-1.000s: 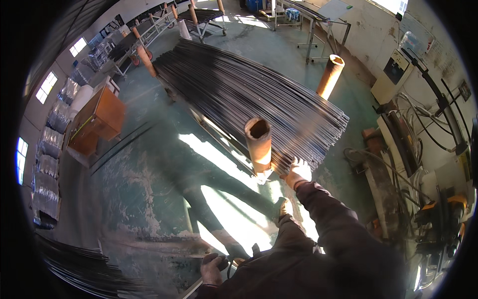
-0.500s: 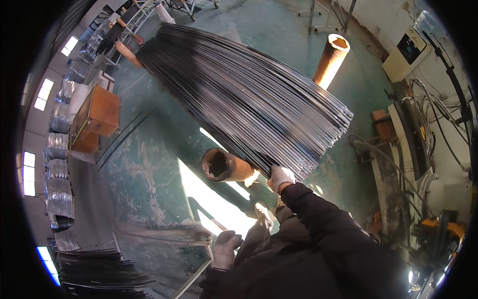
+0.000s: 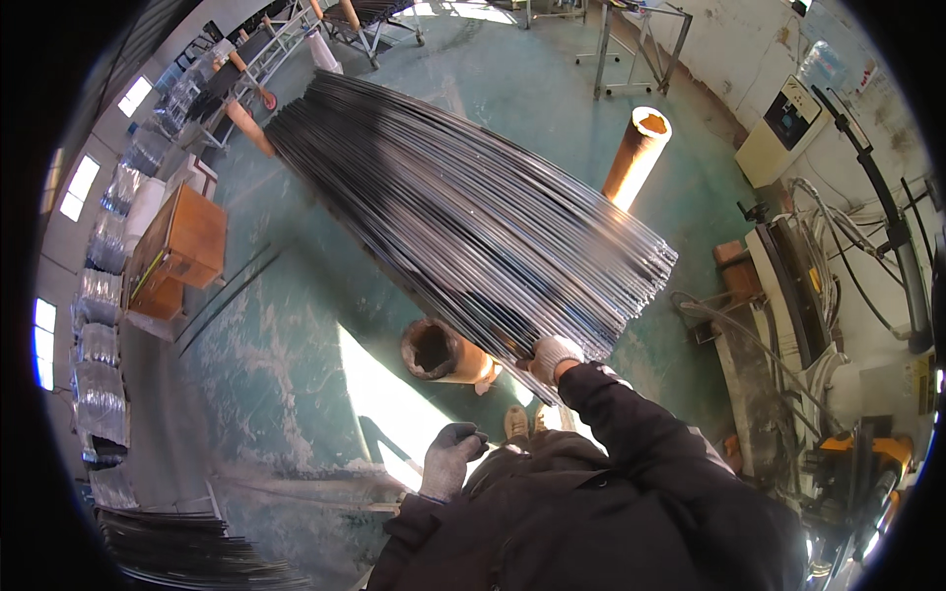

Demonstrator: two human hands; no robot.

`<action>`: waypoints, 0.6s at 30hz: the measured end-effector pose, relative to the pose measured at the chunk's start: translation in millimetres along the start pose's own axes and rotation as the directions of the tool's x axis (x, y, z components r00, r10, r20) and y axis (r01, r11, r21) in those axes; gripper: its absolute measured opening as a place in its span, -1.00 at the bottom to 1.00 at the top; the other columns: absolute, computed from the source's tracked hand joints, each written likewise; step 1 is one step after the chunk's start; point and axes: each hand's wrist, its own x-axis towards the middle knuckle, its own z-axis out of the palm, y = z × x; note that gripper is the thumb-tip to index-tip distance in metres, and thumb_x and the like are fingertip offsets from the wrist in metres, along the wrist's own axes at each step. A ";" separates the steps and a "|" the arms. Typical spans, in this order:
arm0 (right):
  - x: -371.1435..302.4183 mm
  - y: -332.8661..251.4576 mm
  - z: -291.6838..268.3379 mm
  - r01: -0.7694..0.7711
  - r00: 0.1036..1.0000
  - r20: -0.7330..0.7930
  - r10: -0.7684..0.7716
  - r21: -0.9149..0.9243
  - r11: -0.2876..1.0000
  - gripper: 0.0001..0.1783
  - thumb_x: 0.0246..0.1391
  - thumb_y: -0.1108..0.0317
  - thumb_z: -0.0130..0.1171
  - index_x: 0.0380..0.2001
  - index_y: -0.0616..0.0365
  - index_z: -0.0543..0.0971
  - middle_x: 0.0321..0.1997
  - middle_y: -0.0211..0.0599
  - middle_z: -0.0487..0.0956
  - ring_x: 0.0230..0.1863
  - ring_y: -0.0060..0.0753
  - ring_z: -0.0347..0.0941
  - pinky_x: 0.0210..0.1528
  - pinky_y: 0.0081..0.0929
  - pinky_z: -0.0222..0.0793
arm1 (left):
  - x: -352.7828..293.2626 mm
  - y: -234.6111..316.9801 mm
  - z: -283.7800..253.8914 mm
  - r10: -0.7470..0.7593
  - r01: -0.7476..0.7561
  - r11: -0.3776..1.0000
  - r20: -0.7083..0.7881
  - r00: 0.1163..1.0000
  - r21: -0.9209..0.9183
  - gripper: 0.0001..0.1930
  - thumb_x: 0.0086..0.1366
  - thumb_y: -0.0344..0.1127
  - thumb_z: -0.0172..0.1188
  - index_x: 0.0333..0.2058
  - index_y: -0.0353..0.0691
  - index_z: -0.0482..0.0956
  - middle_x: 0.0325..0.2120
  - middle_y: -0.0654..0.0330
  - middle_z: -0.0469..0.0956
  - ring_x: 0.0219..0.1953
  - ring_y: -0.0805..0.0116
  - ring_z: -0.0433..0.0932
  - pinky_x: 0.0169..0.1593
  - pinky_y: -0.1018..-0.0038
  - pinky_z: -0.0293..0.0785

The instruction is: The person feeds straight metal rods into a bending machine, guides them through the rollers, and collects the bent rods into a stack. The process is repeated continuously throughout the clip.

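Note:
A wide fanned layer of long thin dark rods point(image 3: 463, 212) slants from the far left toward me, its near ends shiny and slightly uneven. My right hand point(image 3: 554, 360), in a pale work glove, is closed on rods at the near left corner of the layer; its fingertips are partly hidden among them. Low in front of my body, my left hand point(image 3: 451, 461), in a grey glove with dark fingertips, is held away from the rods. Its fingers are curled in, and nothing shows in them. Under the near edge stands a brown cardboard tube point(image 3: 448, 353), open end up.
Another upright tube point(image 3: 638, 158) stands beyond the rods. Machinery with hoses point(image 3: 788, 286) lines the right side. A brown wooden cabinet point(image 3: 182, 241) stands left, near wrapped bundles point(image 3: 99, 325). More dark rods point(image 3: 187, 547) lie at lower left, and a wheeled frame point(image 3: 645, 49) is at the back.
My view has shifted, so the rods sit lower and further left. My right hand has moved slightly over the rods at the corner. My left hand is raised a little, still curled.

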 end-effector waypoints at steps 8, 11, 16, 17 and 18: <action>-39.5 2.2 -21.9 0.067 0.994 -0.096 -0.050 0.189 0.980 -0.22 0.41 -0.27 0.30 0.16 0.37 0.66 -0.08 0.19 0.77 -0.03 0.09 0.75 0.05 -0.06 0.65 | 33.0 0.7 4.5 -0.161 0.177 0.981 0.174 0.971 -0.078 -0.58 0.46 -0.42 0.25 0.18 -0.59 0.49 -0.01 -0.13 0.72 0.04 0.12 0.77 0.18 0.32 0.74; -92.3 21.9 -38.3 -0.023 0.988 -0.152 0.033 0.062 0.998 -0.20 0.32 -0.41 0.30 0.03 0.24 0.75 -0.07 0.22 0.76 0.03 0.24 0.72 0.10 0.04 0.60 | 53.8 -3.9 22.3 -0.151 0.199 0.970 0.291 0.945 -0.141 -0.61 0.53 -0.35 0.25 0.18 -0.52 0.52 -0.02 -0.08 0.71 0.03 0.15 0.77 0.19 0.28 0.73; -261.4 108.5 -23.2 -0.232 0.941 -0.229 0.248 0.093 0.968 -0.38 0.26 -0.28 0.41 -0.17 0.16 0.79 -0.30 -0.03 0.76 -0.25 0.01 0.70 -0.08 -0.07 0.60 | 125.4 -5.2 59.0 -0.168 0.346 0.834 0.399 0.901 -0.430 -0.56 0.63 -0.19 0.19 0.28 -0.39 0.44 0.02 -0.05 0.68 0.02 0.07 0.72 0.17 0.14 0.67; -307.0 131.4 -13.1 -0.308 0.917 -0.224 0.331 0.135 0.942 -0.48 0.23 -0.16 0.48 -0.22 0.15 0.77 -0.34 -0.08 0.74 -0.28 -0.05 0.69 -0.12 -0.12 0.59 | 145.9 -0.7 58.3 0.018 0.361 0.735 0.549 0.835 -0.573 -0.58 0.63 -0.20 0.17 0.26 -0.37 0.42 0.04 -0.06 0.66 0.06 0.03 0.69 0.18 0.13 0.66; -352.2 155.9 -1.5 -0.322 0.899 -0.244 0.363 0.194 0.927 -0.57 0.21 -0.04 0.55 -0.26 0.14 0.74 -0.38 -0.12 0.72 -0.31 -0.12 0.68 -0.17 -0.18 0.57 | 162.7 3.5 60.8 0.153 0.421 0.637 0.641 0.752 -0.646 -0.60 0.64 -0.20 0.16 0.24 -0.36 0.40 0.06 -0.07 0.63 0.11 0.00 0.66 0.19 0.11 0.66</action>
